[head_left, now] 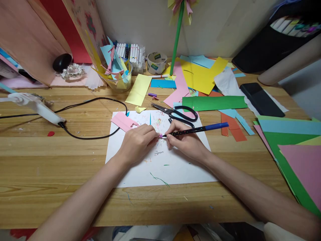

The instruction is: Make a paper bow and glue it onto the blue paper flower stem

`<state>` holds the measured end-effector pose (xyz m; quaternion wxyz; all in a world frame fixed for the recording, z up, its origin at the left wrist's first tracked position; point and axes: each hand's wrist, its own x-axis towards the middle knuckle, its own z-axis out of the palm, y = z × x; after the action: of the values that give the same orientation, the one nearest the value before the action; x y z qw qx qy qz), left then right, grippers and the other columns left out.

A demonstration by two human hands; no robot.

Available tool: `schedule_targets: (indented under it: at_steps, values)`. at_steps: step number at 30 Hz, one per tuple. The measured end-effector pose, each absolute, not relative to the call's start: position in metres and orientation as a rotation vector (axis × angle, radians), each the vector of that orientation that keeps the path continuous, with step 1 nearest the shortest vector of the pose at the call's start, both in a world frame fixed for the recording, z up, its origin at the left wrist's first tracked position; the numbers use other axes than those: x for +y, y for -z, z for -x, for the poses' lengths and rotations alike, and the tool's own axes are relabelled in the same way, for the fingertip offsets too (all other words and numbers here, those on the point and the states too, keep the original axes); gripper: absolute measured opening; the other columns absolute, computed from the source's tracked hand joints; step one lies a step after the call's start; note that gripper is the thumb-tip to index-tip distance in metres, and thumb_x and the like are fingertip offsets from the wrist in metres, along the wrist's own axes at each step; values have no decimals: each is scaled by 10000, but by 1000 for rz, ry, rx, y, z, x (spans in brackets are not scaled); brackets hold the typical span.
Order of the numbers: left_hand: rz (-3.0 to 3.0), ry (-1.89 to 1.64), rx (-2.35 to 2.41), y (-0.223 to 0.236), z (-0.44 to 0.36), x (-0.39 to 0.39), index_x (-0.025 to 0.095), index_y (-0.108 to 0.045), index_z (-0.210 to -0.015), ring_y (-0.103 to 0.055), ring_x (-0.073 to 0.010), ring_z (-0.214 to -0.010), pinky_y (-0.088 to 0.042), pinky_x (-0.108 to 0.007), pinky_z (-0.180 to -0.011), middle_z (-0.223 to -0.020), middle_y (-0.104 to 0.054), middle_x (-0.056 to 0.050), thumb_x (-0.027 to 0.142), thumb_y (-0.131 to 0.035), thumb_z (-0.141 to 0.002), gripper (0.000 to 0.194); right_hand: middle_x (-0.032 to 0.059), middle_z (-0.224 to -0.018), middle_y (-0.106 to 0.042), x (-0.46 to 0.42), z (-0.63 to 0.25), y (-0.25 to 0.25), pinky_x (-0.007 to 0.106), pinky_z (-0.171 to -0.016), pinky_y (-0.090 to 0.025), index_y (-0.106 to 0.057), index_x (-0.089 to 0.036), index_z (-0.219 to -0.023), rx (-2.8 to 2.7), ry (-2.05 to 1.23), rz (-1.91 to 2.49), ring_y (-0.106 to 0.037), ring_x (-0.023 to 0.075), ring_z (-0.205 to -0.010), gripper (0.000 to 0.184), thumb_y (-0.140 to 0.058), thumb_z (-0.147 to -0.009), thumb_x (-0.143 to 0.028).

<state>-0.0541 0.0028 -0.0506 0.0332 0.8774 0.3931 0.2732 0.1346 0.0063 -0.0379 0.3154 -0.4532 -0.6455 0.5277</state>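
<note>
In the head view my right hand [184, 140] grips a black felt-tip pen [193, 130] with coloured dots and a blue end. The pen's tip points left at a tiny purple-pink scrap [161, 136]. My left hand [140, 140] has its fingers closed at that scrap and seems to pinch it against the sheet. Both hands rest on a white sheet of paper [135, 175] marked with coloured strokes. Just beyond my right hand lie black-handled scissors [175, 112]. A pink paper piece [124, 121] with a cut edge lies beyond my left hand.
Coloured paper scraps [200, 75] cover the back, near a tape roll [156, 63], a tub of cuttings [117, 80] and white markers [134, 53]. A black cable [85, 138] loops at left. A phone [262, 99] and stacked paper [301, 164] lie right.
</note>
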Motion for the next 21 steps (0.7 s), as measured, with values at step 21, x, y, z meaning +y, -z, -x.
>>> schedule_targets:
  at_steps: [21]
  values:
    - [-2086,-1011,1360,43,49,0,168,-620,-710,-476,-95,-551,-360,-223,-510,-612,-575,2,210,-590,-755,69,-59,-514,-527,8,-137,44,223,-488,-380,-447,-203,-759,-1430,-1397,1095,-524,91,-486,82,-513,-808,-193]
